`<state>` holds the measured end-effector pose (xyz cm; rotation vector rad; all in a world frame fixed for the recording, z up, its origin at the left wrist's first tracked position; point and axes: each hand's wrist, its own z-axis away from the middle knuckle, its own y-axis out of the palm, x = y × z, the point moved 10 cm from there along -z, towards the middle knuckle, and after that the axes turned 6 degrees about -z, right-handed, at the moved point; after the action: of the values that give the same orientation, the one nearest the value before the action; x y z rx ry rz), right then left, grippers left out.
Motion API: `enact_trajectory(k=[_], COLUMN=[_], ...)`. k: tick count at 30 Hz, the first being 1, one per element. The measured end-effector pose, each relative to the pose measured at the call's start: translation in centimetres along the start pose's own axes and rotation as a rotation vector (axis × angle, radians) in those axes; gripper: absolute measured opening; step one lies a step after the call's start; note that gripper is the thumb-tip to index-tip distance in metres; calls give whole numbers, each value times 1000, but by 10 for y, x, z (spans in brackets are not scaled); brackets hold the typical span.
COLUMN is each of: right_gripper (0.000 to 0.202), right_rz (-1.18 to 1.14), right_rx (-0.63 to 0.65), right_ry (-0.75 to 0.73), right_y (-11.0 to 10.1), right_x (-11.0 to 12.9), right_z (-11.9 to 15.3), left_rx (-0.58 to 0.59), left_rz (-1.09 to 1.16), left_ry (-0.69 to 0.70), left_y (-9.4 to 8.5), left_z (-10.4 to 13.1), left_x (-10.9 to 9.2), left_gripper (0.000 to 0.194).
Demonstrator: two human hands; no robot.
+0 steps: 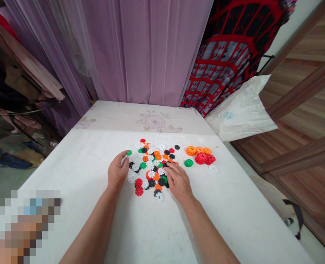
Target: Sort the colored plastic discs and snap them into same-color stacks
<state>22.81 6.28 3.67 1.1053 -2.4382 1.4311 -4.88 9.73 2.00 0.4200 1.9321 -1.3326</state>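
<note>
A loose pile of small notched plastic discs (151, 174) in white, black, orange, red and green spreads over the white-covered table. At the pile's left edge is my left hand (117, 171), its thumb and index finger closed on a green disc (129, 152). My right hand (179, 180) rests at the pile's right side, fingers stretched over black and white discs, thumb apart from them. What lies beneath its fingertips is partly hidden. To the right, sorted by colour, stand orange discs (190, 150), red discs (204, 158) and a small green stack (189, 163).
One white disc (213, 169) lies beside the red group. The table (69, 172) meets a purple curtain (140, 51) at its far end. A white bag (242, 110) hangs by the right edge. At the left is a rack of clothes (27, 69); wooden doors (302, 110) stand right.
</note>
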Motion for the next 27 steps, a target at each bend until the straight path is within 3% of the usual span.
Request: enact_trajectory(k=[5, 10, 27], right_gripper=[27, 20, 31], right_rz=[-3, 16, -22], right_rx=[50, 135, 255], right_ry=[-1, 38, 43], right_y=[-10, -6, 9], right_x=[5, 7, 24], right_z=[10, 15, 13], left_rx=[-10, -4, 8], left_rz=[-3, -12, -20], left_ry=[7, -5, -23], left_y=[0, 1, 1], left_z=[0, 0, 0], left_x=[-1, 0, -1], left_gripper=[36, 37, 37])
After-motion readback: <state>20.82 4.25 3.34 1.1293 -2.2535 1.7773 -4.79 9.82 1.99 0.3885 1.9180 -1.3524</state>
